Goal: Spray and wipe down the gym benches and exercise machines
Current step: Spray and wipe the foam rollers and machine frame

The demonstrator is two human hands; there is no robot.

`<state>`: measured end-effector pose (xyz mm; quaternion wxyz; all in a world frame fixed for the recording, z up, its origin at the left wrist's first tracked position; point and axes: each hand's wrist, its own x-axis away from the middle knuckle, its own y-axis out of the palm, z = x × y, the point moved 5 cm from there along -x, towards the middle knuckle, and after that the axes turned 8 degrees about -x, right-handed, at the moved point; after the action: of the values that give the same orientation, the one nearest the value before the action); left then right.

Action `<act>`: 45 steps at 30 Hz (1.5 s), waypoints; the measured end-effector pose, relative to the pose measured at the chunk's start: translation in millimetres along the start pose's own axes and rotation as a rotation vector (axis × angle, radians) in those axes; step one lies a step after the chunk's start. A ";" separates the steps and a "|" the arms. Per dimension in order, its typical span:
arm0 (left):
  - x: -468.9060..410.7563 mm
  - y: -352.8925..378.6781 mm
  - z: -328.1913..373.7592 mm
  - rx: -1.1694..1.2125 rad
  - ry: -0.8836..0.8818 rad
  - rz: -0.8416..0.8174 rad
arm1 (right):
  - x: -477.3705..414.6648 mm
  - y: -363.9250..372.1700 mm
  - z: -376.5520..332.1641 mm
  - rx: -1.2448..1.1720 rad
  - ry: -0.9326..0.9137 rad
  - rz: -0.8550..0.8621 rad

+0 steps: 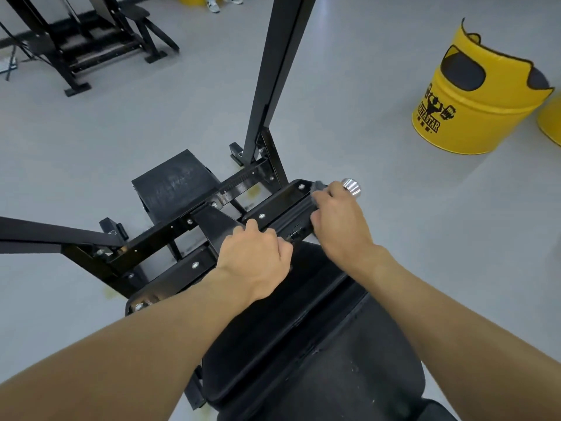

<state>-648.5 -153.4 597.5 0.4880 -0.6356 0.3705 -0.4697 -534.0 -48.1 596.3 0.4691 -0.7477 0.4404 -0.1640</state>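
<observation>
Hands at the far edge of the black padded bench (303,329): right hand (340,226) pinches a dark grey cloth (318,187), left hand (258,256) grips the rim; grey floor (425,223) beyond.

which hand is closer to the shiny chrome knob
Right. The right hand, gripping a cloth, is right beside the chrome knob; the left hand grips the frame farther left.

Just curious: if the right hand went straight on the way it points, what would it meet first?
The right hand would likely meet the upright post, beyond the cloth it holds; the chrome knob sits aside. Depth is unclear.
</observation>
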 end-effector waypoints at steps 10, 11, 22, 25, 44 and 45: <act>1.4 -6.8 5.6 -0.060 0.035 0.006 | 4.4 -7.5 -21.9 -0.209 -0.130 -0.183; 2.6 -10.3 6.2 -0.036 0.023 0.016 | 0.5 -10.7 -13.1 -0.163 -0.098 -0.127; 1.9 -6.1 3.0 0.006 -0.002 0.093 | 10.4 3.4 -24.4 -0.198 -0.007 -0.148; 0.4 -2.1 3.0 -0.022 -0.009 0.120 | 23.0 6.3 -28.8 -0.345 0.016 -0.128; -0.8 -3.9 5.2 -0.072 0.010 0.122 | 23.6 20.3 36.4 -1.408 1.119 0.412; -0.3 -4.1 5.3 -0.068 0.010 0.123 | 23.9 24.3 33.7 -1.347 1.083 0.417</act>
<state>-643.5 -150.6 601.0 0.4923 -0.6255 0.4269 -0.4291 -510.8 -52.9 554.7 -0.3225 -0.5893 0.7321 -0.1126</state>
